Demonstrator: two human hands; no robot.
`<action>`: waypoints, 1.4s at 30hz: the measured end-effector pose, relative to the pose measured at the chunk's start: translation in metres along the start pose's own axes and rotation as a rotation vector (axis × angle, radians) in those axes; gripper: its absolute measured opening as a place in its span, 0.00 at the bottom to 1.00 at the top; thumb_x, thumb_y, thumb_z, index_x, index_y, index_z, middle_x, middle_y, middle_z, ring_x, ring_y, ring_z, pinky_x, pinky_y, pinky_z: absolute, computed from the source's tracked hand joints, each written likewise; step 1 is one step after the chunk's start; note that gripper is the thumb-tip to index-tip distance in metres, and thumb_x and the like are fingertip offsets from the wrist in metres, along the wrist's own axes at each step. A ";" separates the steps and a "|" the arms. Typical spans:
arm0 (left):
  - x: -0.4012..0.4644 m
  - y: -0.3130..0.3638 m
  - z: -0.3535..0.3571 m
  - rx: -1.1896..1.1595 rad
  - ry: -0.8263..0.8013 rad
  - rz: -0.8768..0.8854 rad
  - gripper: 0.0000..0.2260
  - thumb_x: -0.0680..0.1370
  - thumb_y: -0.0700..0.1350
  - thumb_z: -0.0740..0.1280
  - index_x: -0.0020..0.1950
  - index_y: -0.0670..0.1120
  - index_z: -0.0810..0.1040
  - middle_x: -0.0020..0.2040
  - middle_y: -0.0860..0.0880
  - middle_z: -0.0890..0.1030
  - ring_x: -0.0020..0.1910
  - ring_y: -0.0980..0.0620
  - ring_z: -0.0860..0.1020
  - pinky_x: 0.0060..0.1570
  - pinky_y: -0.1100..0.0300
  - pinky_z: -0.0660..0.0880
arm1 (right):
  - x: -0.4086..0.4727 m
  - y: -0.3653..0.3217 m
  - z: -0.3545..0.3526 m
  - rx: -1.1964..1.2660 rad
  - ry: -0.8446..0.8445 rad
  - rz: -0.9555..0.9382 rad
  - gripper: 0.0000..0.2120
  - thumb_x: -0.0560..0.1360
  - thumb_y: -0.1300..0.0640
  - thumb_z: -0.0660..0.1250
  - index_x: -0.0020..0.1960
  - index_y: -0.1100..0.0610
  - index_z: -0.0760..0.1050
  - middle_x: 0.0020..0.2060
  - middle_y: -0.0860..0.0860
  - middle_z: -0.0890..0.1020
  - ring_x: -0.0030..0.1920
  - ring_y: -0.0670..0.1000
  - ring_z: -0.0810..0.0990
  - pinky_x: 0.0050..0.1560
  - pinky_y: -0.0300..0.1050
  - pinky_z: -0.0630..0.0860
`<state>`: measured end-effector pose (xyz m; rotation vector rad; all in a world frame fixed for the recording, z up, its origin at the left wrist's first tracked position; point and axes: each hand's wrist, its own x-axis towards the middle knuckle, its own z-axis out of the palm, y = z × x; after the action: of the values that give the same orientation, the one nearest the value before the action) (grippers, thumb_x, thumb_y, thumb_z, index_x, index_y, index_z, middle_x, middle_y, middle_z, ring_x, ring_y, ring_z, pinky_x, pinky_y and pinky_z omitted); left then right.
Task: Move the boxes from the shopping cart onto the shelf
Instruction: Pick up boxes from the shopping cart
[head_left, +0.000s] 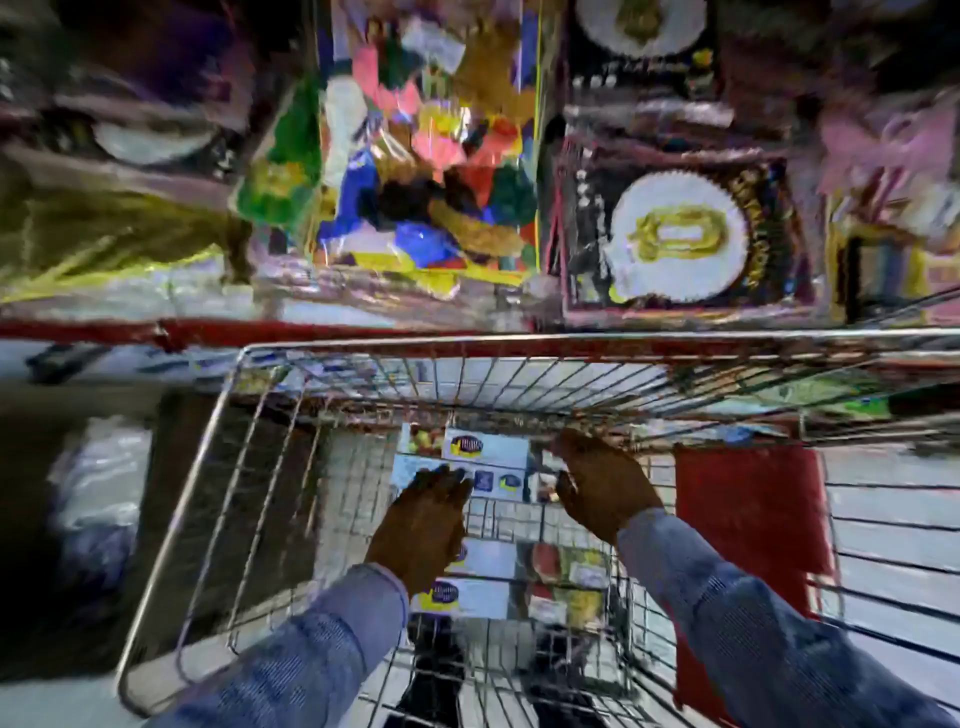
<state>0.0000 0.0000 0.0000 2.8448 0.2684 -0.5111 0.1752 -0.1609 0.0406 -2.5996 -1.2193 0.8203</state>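
Clearly both hands are down inside the shopping cart (218, 467), reaching for the far boxes (485, 462), a pale pair with blue-and-yellow logos lying flat near the front of the basket. The left hand (423, 525) has its fingers spread, its grip apart, fingertips just touching the near edge of those boxes. The right hand (602, 483) is cupped beside their right side, also apart; whether it touches them yet I cannot tell, the picture being blurred. More near boxes (472, 597) lie closer to the person, partly under the left wrist. Nothing is lifted. The shelf (332, 330), with its red edge, runs just beyond the cart and is already crowded with bright packets (431, 171) and framed items (675, 234).

As I judge it, the risks are these: squeezing from the sides could make the stacked boxes slide apart or drop one; a corner could catch on the wire front wall while rising; and the packed shelf leaves little room, so a careless placement could push goods off.
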 end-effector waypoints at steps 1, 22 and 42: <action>0.010 -0.004 0.014 0.018 -0.023 0.010 0.33 0.57 0.46 0.84 0.60 0.40 0.82 0.59 0.41 0.83 0.56 0.40 0.82 0.53 0.44 0.79 | 0.012 0.005 0.010 0.010 -0.022 -0.001 0.22 0.74 0.59 0.65 0.67 0.57 0.72 0.63 0.62 0.78 0.60 0.65 0.78 0.56 0.58 0.78; 0.042 0.000 0.044 -0.103 -0.064 -0.029 0.26 0.71 0.31 0.69 0.69 0.39 0.72 0.63 0.38 0.78 0.61 0.37 0.76 0.61 0.47 0.74 | 0.093 0.014 0.063 -0.312 -0.203 -0.188 0.27 0.73 0.55 0.68 0.69 0.59 0.66 0.62 0.59 0.78 0.60 0.62 0.77 0.54 0.54 0.77; -0.108 0.042 -0.277 -0.044 0.368 0.057 0.27 0.56 0.63 0.72 0.52 0.54 0.85 0.48 0.55 0.87 0.43 0.53 0.85 0.35 0.61 0.81 | -0.071 -0.121 -0.250 -0.427 0.157 -0.448 0.22 0.70 0.42 0.67 0.57 0.55 0.74 0.49 0.57 0.82 0.51 0.60 0.81 0.48 0.51 0.77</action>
<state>-0.0022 0.0179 0.2999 2.8763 0.2569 0.0337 0.1925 -0.1126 0.3227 -2.4505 -1.9981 0.2878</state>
